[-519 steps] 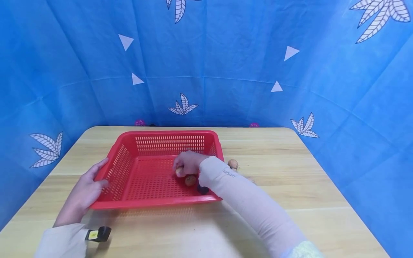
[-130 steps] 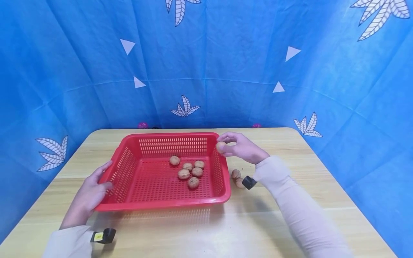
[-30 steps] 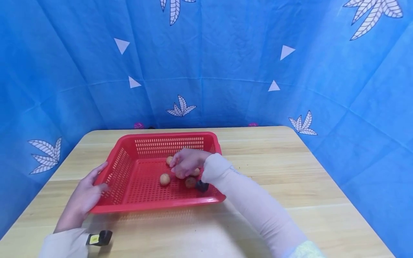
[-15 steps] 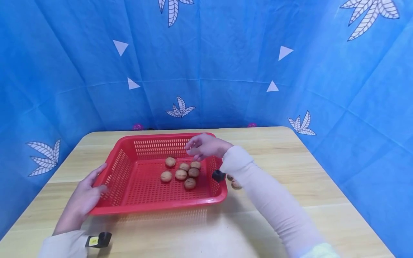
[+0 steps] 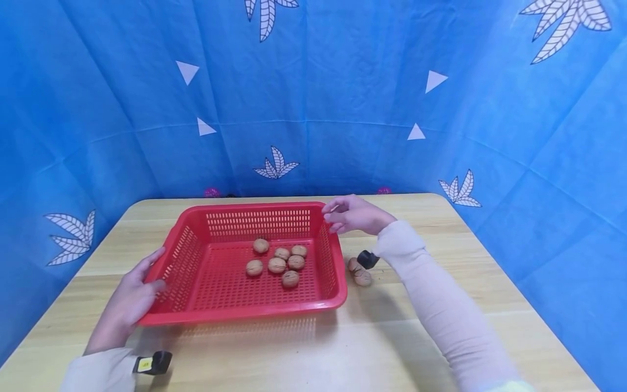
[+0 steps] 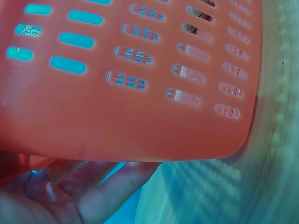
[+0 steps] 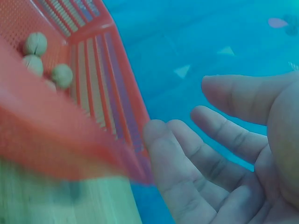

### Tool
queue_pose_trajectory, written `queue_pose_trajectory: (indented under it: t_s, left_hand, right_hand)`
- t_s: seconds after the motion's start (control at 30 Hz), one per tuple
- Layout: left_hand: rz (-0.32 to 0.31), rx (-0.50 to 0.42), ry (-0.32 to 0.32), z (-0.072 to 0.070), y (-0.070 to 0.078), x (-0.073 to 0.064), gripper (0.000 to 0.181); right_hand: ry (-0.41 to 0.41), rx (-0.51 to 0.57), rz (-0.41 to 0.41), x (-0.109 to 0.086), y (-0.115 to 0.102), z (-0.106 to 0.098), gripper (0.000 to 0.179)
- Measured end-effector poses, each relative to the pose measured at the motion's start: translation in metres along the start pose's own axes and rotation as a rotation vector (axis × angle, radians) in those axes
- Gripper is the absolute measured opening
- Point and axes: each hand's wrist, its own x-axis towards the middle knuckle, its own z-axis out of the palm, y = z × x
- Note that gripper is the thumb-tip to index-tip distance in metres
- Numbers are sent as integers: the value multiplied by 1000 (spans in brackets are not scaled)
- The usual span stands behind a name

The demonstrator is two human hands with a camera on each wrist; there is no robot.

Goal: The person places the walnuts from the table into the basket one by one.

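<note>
A red plastic basket (image 5: 247, 313) with slotted walls stands on the table. My left hand (image 5: 128, 298) grips its left rim, thumb over the edge; in the left wrist view the fingers (image 6: 112, 191) reach past the rim. Several walnuts (image 5: 277, 265) lie loosely grouped on the basket floor. Over the basket's far right corner is my right hand (image 5: 355, 213), fingers apart and loosely bent with nothing between them, as the right wrist view also shows. Two more walnuts (image 5: 362, 277) sit on the table just outside the right wall, below my right wrist.
The pale wooden table (image 5: 313, 359) carries all of this. A blue patterned curtain (image 5: 313, 98) hangs behind it and along both sides. Black wrist cameras (image 5: 160, 363) stick out from both sleeves.
My right hand has lifted out of the basket and moved right to its rim. The walnut it held 4.3 s ago now lies at the group's left. The left hand keeps its grip.
</note>
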Motion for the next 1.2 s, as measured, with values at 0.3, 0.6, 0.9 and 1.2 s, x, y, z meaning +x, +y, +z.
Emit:
queue_pose_trajectory:
  t_s: [0.3,0.6,0.9,1.2]
  left_hand:
    - [-9,0,1,0,0,-2,80]
    - [-11,-2,1,0,1,0,80]
    - [-8,1,0,0,2,0,79]
    - [2,12,-3,0,-1,0,80]
  right_hand:
    - [113,1,56,-10,45,-22,29]
    - [128,-80,163,-13,85,-21,25]
    - [65,-206,195,-15,97,-18,30]
    - [8,-243,194,-16,104,-12,25]
